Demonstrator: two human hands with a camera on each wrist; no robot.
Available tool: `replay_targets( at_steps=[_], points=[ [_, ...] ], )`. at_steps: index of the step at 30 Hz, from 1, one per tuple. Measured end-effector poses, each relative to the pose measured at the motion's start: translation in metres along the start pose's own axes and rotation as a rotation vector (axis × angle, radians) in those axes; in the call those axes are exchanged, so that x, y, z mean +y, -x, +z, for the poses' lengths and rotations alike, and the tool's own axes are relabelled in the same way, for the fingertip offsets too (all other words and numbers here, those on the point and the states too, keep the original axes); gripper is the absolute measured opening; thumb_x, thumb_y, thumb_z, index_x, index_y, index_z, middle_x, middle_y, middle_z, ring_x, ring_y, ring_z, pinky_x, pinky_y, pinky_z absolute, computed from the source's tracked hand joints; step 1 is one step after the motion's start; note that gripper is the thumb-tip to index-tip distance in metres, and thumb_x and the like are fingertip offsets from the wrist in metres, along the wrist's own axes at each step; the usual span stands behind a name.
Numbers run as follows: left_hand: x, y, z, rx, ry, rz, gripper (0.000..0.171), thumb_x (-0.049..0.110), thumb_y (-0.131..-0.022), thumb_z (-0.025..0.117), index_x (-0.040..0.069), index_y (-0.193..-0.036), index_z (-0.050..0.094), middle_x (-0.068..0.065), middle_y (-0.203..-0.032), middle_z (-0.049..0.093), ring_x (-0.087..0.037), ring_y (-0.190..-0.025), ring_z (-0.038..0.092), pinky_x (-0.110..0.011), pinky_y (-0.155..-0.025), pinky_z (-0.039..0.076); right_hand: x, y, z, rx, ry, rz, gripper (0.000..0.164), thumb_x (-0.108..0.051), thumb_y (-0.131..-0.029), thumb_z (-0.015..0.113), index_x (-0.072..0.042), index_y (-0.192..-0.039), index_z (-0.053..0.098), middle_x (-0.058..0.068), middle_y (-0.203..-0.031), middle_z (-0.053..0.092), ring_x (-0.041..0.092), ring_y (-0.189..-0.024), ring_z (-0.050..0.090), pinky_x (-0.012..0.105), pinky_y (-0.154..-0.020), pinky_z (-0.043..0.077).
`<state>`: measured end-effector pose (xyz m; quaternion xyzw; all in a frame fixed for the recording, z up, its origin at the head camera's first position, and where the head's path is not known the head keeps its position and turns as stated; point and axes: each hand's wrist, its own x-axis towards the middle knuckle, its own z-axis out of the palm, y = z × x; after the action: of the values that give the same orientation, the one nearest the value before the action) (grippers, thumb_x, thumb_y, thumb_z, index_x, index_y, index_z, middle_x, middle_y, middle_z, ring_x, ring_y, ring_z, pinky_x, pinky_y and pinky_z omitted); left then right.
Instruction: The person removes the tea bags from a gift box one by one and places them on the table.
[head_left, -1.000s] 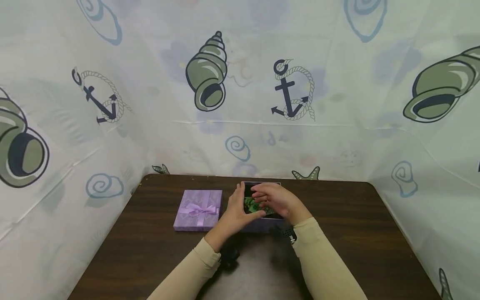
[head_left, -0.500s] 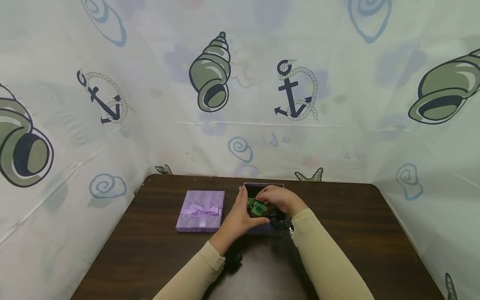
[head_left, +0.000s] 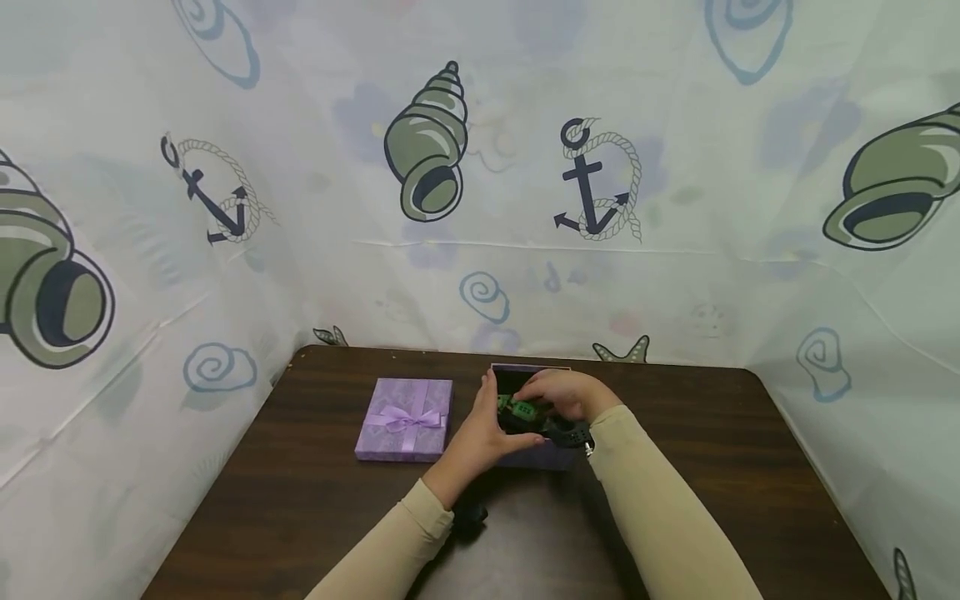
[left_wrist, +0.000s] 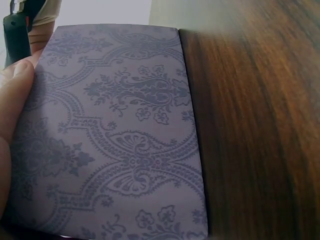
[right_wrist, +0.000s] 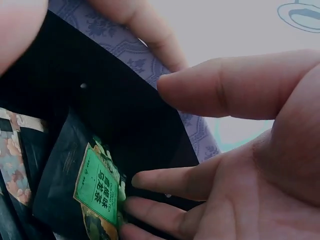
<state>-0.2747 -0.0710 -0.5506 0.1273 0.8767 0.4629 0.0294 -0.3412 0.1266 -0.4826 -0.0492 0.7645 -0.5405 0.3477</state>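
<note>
A purple patterned box (head_left: 536,457) with a black inside stands lidless on the table. My left hand (head_left: 482,433) steadies it, straight fingers along its left wall and thumb across the front rim. Close up in the left wrist view, the box's wall (left_wrist: 125,110) fills the middle, with the thumb (left_wrist: 17,95) at its edge. My right hand (head_left: 566,393) reaches down into the box. In the right wrist view its fingertips (right_wrist: 142,180) touch the edge of a black tea packet (right_wrist: 100,185) with a green label, thumb spread well apart. A floral-patterned packet (right_wrist: 12,155) lies beside it.
The purple lid (head_left: 405,421) with a ribbon bow lies flat, left of the box. Both stand on a dark wooden table (head_left: 712,467). Shell-and-anchor printed cloth (head_left: 517,183) hangs behind and at the sides. A black device (head_left: 468,518) sits under the left wrist.
My right hand has lowered from above the box into it, its fingertips now at the green-labelled tea packet, which has shifted and tilted. The left hand keeps its place on the box.
</note>
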Motion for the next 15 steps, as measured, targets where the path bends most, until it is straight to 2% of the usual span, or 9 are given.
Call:
replay_targets(
  at_steps=[6, 11, 15],
  points=[
    [-0.0008, -0.0002, 0.0005, -0.006, 0.003, -0.008, 0.151, 0.07, -0.076, 0.092, 0.021, -0.177, -0.009, -0.014, -0.185, 0.0, -0.04, -0.169, 0.018, -0.062, -0.13, 0.032, -0.0001, -0.0011, 0.0029, 0.016, 0.047, 0.016, 0.05, -0.019, -0.105, 0.071, 0.009, -0.144, 0.058, 0.025, -0.157, 0.05, 0.043, -0.15, 0.047, 0.065, -0.128, 0.035],
    [0.0005, 0.0018, -0.0011, -0.012, 0.003, -0.004, 0.148, 0.07, -0.078, 0.091, 0.02, -0.177, -0.008, -0.015, -0.185, 0.002, -0.043, -0.168, 0.021, -0.064, -0.128, 0.034, -0.002, -0.0001, 0.0069, -0.025, 0.207, 0.029, 0.051, -0.022, -0.103, 0.071, 0.011, -0.141, 0.062, 0.025, -0.15, 0.057, 0.043, -0.142, 0.052, 0.06, -0.121, 0.044],
    [0.0008, 0.0031, -0.0027, -0.014, 0.001, -0.003, 0.147, 0.068, -0.079, 0.091, 0.019, -0.177, -0.007, -0.015, -0.185, 0.003, -0.043, -0.169, 0.018, -0.065, -0.128, 0.034, -0.0027, -0.0004, 0.0088, -0.044, 0.253, 0.032, 0.056, -0.023, -0.103, 0.072, 0.01, -0.147, 0.06, 0.027, -0.16, 0.053, 0.047, -0.15, 0.048, 0.063, -0.124, 0.041]
  ],
)
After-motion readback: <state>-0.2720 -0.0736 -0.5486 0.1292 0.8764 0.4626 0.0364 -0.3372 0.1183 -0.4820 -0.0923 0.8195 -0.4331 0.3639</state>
